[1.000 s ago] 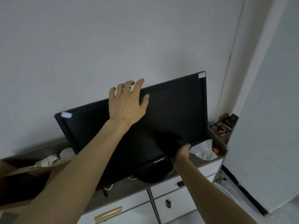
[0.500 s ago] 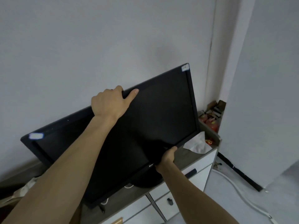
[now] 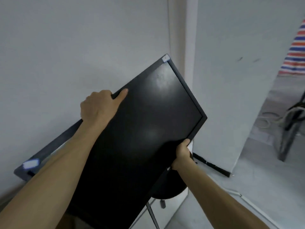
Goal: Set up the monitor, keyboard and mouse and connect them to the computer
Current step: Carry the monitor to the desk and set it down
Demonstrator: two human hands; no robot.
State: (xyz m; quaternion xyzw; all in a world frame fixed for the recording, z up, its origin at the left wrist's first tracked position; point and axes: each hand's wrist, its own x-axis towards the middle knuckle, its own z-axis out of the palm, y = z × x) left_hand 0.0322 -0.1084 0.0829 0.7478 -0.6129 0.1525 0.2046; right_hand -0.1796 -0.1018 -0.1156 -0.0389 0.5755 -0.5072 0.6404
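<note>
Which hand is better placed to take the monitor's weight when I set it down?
Probably right hand: it grips the monitor under its bottom edge by the stand base; the left hand holds the top edge.

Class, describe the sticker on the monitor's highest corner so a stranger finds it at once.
Find the black monitor, held tilted before the grey wall by the left hand and right hand. Follow its top edge up to the highest corner, where the small pale sticker sits. The other sticker, at the low left corner, looks larger.
</note>
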